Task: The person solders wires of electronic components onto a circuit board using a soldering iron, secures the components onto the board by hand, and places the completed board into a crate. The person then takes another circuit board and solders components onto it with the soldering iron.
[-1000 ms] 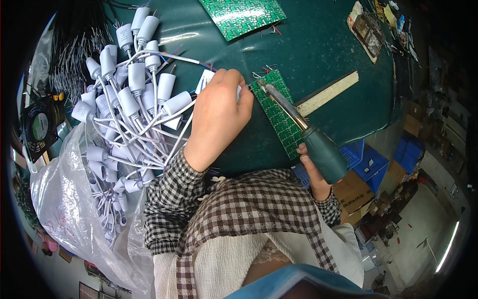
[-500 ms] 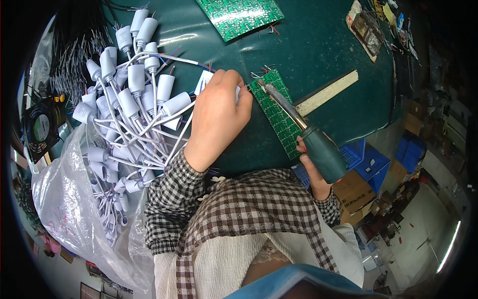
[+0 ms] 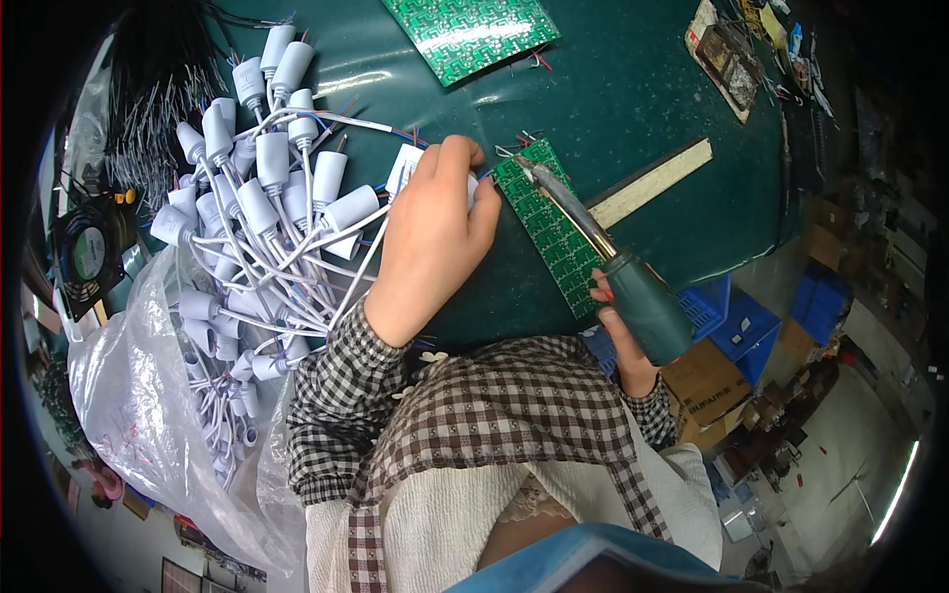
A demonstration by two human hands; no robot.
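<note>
My left hand (image 3: 435,237) is closed round a white lamp socket (image 3: 403,168), mostly hidden by the fingers, at the left edge of a narrow green circuit board (image 3: 556,232). Thin wire runs from the fingers toward the board's far end. In my right hand (image 3: 631,354) is a soldering iron (image 3: 647,308) with a dark green handle. Its tip rests on or just above the board's far left corner, near several short wires; I cannot tell whether it touches.
Left lies a heap of white corded sockets (image 3: 259,208), partly in a clear plastic bag (image 3: 129,395). Beyond are black wires (image 3: 158,79) and a fan (image 3: 84,247). A larger green board (image 3: 484,40), a pale strip (image 3: 657,183) and a stained pad (image 3: 727,59) lie on the green mat (image 3: 633,79).
The iron's handle has shifted slightly right and its tip a little to the right along the board's far end. Both hands keep their hold; the left has barely moved.
</note>
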